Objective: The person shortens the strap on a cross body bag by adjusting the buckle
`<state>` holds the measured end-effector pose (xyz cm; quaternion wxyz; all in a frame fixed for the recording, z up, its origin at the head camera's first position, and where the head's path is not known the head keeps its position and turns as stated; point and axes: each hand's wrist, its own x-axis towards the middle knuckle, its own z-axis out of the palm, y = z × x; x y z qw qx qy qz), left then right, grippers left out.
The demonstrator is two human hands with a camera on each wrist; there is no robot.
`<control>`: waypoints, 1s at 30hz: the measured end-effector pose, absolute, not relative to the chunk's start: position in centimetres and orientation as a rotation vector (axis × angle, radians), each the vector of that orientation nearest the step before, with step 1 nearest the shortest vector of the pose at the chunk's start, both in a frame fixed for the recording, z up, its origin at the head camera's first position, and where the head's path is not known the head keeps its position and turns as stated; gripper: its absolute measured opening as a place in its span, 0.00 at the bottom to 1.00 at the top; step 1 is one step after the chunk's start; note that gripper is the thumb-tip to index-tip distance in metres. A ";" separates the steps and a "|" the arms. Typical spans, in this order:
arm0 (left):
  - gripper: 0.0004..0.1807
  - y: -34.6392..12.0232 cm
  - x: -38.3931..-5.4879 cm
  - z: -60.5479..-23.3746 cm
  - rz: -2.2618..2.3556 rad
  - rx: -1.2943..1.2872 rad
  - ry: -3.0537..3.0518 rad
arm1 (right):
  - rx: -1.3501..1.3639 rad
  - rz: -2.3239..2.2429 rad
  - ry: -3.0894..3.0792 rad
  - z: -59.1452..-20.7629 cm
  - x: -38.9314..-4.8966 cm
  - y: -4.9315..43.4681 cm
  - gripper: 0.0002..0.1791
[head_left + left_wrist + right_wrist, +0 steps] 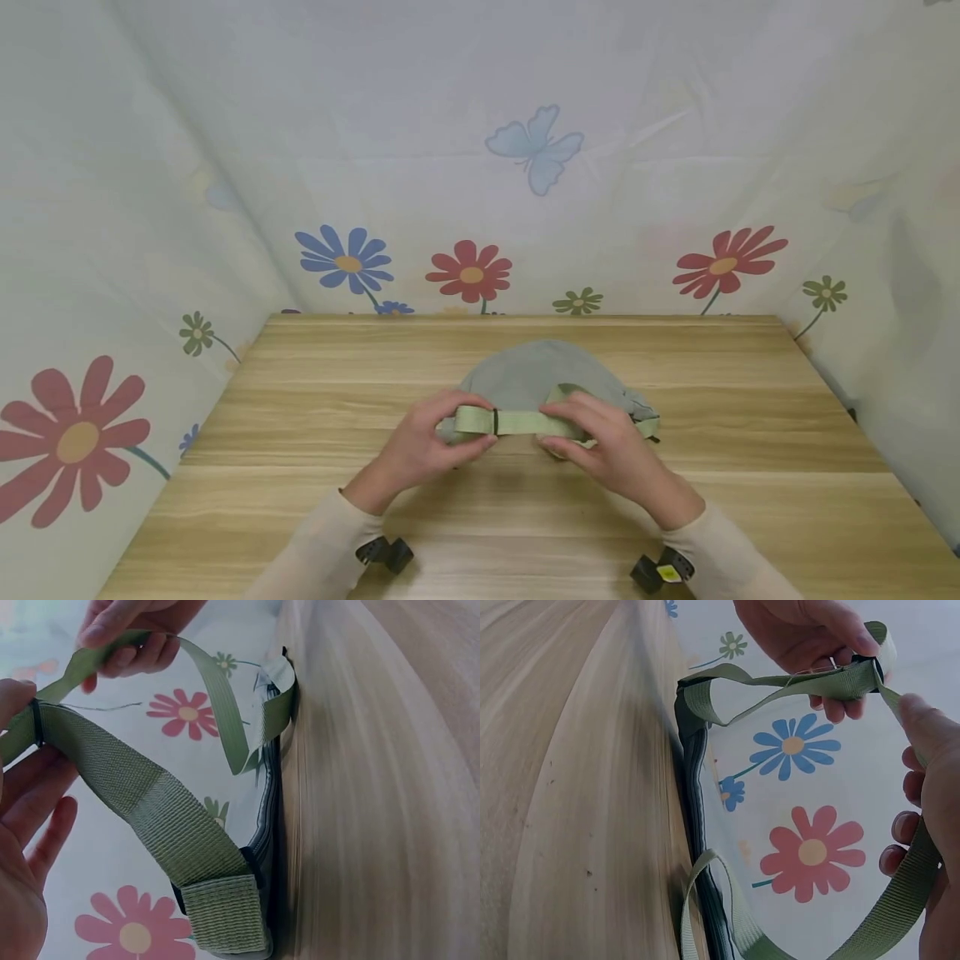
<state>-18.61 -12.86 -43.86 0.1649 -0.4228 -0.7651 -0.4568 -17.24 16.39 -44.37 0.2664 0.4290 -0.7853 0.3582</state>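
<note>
A grey-green half-moon bag (547, 371) lies on the wooden table, its light green webbing strap (517, 423) raised between both hands. My left hand (422, 447) pinches the strap between thumb and fingers at a black slider buckle (495, 422). To the left of that buckle the strap forms a folded loop. My right hand (621, 454) pinches another stretch of the strap, a short way to the right. In the left wrist view, one strap end (221, 915) joins the bag's corner. A dark zipper edge (694, 795) of the bag shows in the right wrist view.
The wooden table (300, 500) extends around the bag on all sides. Behind it and along its sides hangs a pale cloth (412, 125) printed with flowers and a butterfly. Each wrist wears a black strapped device (386, 552).
</note>
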 end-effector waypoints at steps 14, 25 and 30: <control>0.20 -12.5 -18.3 -43.9 -1.457 -1.123 -2.394 | 1.171 1.142 -2.131 -44.4 -16.7 16.0 0.15; 0.21 -12.4 -18.2 -43.8 -1.439 -1.158 -2.441 | 1.164 1.167 -2.112 -44.3 -16.8 15.9 0.14; 0.21 -12.5 -18.1 -43.9 -1.466 -1.092 -2.409 | 1.165 1.202 -2.114 -44.3 -16.8 16.0 0.14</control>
